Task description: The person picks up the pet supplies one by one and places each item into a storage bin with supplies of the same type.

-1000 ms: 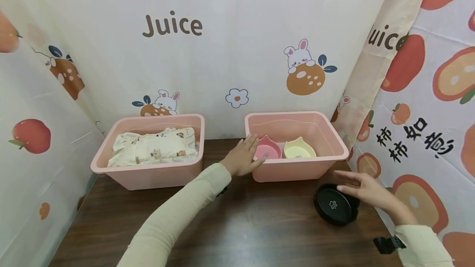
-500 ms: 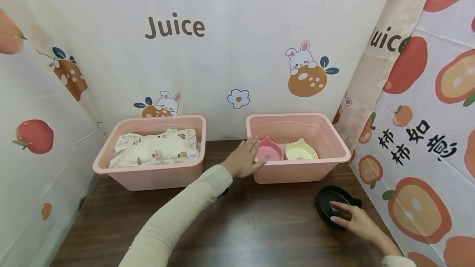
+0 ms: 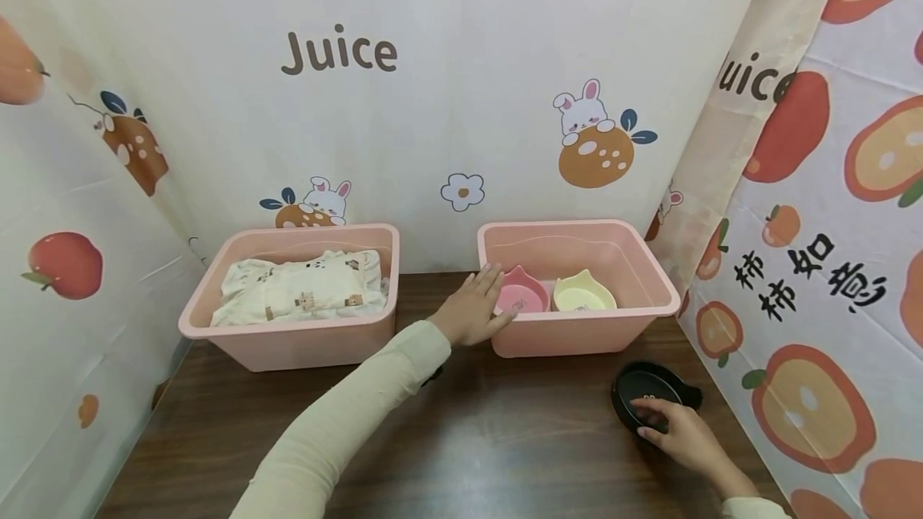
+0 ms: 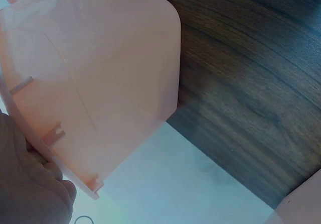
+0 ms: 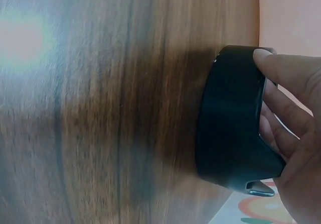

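Note:
My left hand (image 3: 469,311) rests, fingers straight, on the left end of the right-hand pink bin (image 3: 577,336). In the left wrist view, that hand (image 4: 32,184) lies at the rim beside the bin's outer wall (image 4: 115,68). Inside this bin sit a pink cat-eared bowl (image 3: 522,296) and a pale yellow one (image 3: 586,295). On the table to the right, my right hand (image 3: 681,432) pinches the near wall of a black cat-eared pet bowl (image 3: 647,375). The right wrist view shows the thumb on the black bowl's (image 5: 230,118) rim, other fingers inside.
Another pink bin (image 3: 303,343) stands at the left, holding a folded cream cloth (image 3: 310,283) with a bear print. The brown wooden table (image 3: 433,455) carries both bins. Printed curtains (image 3: 454,102) hang at the back and sides.
My right hand has come down from above the black bowl's far right side to its near edge, now pinching the wall. The left hand has stayed on the bin.

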`<state>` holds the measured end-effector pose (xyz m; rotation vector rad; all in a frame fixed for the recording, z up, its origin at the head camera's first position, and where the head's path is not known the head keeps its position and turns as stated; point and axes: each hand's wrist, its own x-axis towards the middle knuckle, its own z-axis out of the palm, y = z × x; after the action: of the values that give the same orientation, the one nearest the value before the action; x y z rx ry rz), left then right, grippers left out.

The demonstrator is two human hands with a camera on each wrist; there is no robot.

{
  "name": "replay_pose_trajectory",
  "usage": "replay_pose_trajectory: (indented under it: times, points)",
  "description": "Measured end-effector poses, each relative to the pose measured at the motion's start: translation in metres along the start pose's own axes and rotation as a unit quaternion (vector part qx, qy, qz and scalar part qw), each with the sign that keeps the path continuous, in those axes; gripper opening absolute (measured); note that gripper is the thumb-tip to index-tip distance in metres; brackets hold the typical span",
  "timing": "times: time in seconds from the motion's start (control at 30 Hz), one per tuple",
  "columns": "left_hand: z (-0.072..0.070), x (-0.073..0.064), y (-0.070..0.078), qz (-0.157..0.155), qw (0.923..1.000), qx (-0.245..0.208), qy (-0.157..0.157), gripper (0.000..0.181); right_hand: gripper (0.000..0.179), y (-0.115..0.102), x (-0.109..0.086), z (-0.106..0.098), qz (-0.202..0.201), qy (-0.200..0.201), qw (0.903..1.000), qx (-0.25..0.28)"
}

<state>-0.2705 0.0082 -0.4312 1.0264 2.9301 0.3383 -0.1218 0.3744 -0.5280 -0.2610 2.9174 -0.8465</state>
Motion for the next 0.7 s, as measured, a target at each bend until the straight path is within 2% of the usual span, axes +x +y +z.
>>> replay_pose_trajectory:
  times: [0.1, 0.33, 0.6, 0.7]
  points:
    - [0.000, 0.000, 0.000, 0.000, 1.0000, 0.001, 0.002, 0.075, 0.033, 0.002, -0.001, 0.000, -0.019, 0.002, 0.9997, -0.018]
    - [-0.001, 0.000, 0.001, -0.001, 1.0000, 0.007, -0.002, 0.077, 0.027, 0.009, 0.000, -0.003, -0.049, -0.032, 0.9963, -0.063]
    - [-0.001, -0.001, 0.001, -0.002, 1.0000, 0.008, -0.004, 0.079, 0.023, 0.024, -0.005, -0.008, -0.118, -0.029, 0.9925, -0.011]
    - [0.000, 0.000, 0.001, -0.004, 0.9999, 0.010, -0.004, 0.079, 0.022, 0.030, -0.005, -0.006, -0.138, -0.020, 0.9903, -0.007]
